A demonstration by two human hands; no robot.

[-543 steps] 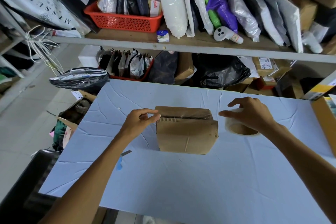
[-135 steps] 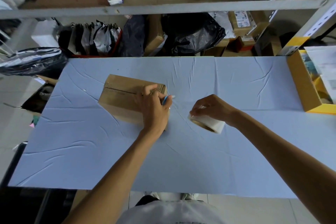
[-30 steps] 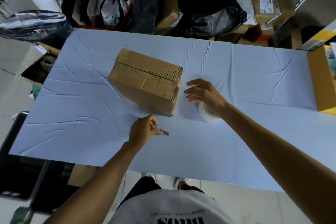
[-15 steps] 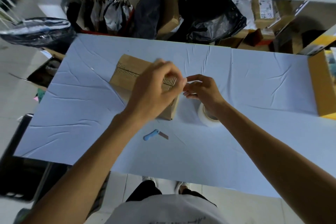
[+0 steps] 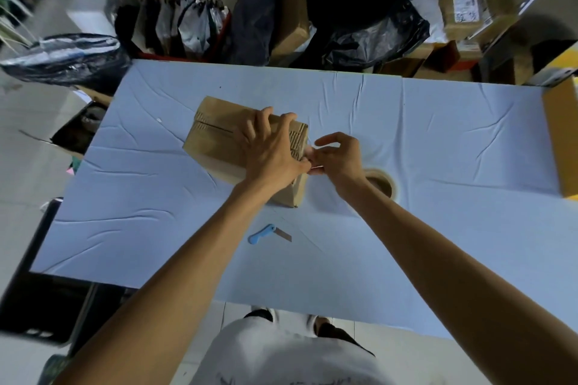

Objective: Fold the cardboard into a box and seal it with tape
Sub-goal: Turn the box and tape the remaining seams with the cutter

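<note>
A brown corrugated cardboard box, oblong and closed, is set at an angle on the table, which is covered with a pale blue, creased cloth. Fluted edges are seen along the box's top seam and at its right end. The left hand is laid on the box's top, fingers spread and pressed on the cardboard; whether its thumb grasps anything cannot be told. The right hand is held at the box's right end, fingers curled, with a thin pale end of tape pinched in the fingertips. The tape roll, round with a brown card core, is seen flat on the cloth just behind the right wrist, partly hidden. A small cutter, with a blue plastic handle and a grey metal blade, is seen on the cloth nearer the person, apart from the box. Crinkled black plastic bags are heaped behind the table.
</note>
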